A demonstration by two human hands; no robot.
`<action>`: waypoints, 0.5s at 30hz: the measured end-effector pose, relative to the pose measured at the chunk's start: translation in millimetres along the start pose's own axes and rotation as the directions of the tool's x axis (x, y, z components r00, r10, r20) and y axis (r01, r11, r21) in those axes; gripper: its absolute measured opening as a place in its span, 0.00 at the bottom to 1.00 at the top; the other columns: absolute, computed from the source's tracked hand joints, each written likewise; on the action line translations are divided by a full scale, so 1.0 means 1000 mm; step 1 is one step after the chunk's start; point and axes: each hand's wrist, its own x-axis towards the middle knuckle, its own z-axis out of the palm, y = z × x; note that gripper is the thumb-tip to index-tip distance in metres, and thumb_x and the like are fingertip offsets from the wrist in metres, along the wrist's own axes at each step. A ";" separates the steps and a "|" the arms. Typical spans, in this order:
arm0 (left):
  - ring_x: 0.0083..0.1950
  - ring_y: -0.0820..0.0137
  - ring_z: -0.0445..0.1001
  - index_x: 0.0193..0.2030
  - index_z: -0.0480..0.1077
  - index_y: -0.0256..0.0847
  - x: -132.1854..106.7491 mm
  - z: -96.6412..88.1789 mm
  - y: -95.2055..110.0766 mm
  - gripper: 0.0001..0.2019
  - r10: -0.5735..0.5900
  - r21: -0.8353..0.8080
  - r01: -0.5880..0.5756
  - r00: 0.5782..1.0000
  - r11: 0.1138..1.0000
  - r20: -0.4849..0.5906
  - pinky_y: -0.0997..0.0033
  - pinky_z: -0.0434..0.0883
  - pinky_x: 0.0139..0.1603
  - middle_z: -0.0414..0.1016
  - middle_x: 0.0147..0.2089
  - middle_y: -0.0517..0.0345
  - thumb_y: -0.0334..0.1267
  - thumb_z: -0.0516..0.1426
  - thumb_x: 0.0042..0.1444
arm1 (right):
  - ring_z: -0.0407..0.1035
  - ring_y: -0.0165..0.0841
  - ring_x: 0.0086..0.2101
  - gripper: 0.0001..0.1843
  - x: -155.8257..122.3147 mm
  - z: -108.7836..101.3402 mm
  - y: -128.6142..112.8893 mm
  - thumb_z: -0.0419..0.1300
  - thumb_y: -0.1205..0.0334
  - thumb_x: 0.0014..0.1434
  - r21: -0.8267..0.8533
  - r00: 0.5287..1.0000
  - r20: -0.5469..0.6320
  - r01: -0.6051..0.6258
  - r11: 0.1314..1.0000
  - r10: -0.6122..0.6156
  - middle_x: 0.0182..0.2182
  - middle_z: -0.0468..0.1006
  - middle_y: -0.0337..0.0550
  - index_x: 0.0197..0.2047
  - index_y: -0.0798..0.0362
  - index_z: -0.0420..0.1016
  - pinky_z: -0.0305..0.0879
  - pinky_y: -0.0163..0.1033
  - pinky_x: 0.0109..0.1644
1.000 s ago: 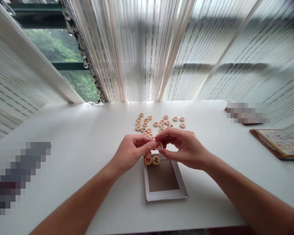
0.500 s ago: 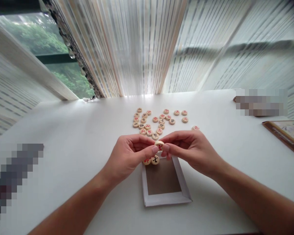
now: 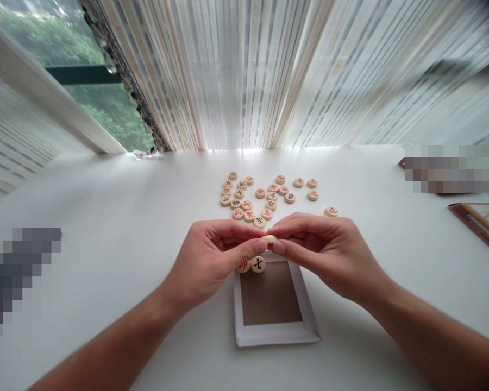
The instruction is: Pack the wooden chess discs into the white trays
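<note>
Between the fingertips of both hands I pinch one round Chinese chess piece (image 3: 269, 239), tilted so that its pale edge faces me and its character is out of sight. My left hand (image 3: 224, 251) grips it from the left, my right hand (image 3: 315, 244) from the right. Below it lies a shallow white box tray (image 3: 277, 334) with a brown bottom. In its far left corner sit a piece with a black character (image 3: 258, 264) and a piece with a red character (image 3: 243, 265), the latter partly covered by my left thumb.
Beyond my hands, several red and black chess pieces (image 3: 272, 196) lie scattered on the white table (image 3: 146, 195). One red-marked piece (image 3: 331, 211) is by my right knuckles. A brown-edged box (image 3: 483, 228) lies at the right edge; striped curtains (image 3: 228, 81) hang behind.
The held piece has been tipped: its red character showed before, and now mainly its edge shows. Both hands stay on it. The view has shifted slightly.
</note>
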 end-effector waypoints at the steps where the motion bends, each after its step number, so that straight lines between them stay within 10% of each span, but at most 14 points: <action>1: 0.39 0.72 0.87 0.39 0.88 0.39 0.000 0.001 0.000 0.12 -0.001 -0.006 0.001 1.000 1.000 0.001 0.85 0.81 0.41 0.89 0.36 0.57 0.26 0.76 0.48 | 0.82 0.34 0.39 0.09 0.000 0.000 0.000 0.79 0.64 0.57 -0.018 1.000 -0.006 0.016 1.000 -0.016 0.37 0.88 0.45 0.42 0.47 0.91 0.81 0.33 0.42; 15: 0.37 0.74 0.86 0.41 0.88 0.42 -0.002 0.004 0.000 0.13 -0.015 -0.040 0.015 1.000 0.999 0.009 0.88 0.79 0.38 0.89 0.34 0.59 0.26 0.76 0.49 | 0.83 0.33 0.38 0.08 0.001 -0.004 -0.001 0.80 0.60 0.55 0.063 0.992 0.025 -0.125 0.990 0.124 0.36 0.89 0.43 0.40 0.47 0.91 0.80 0.31 0.43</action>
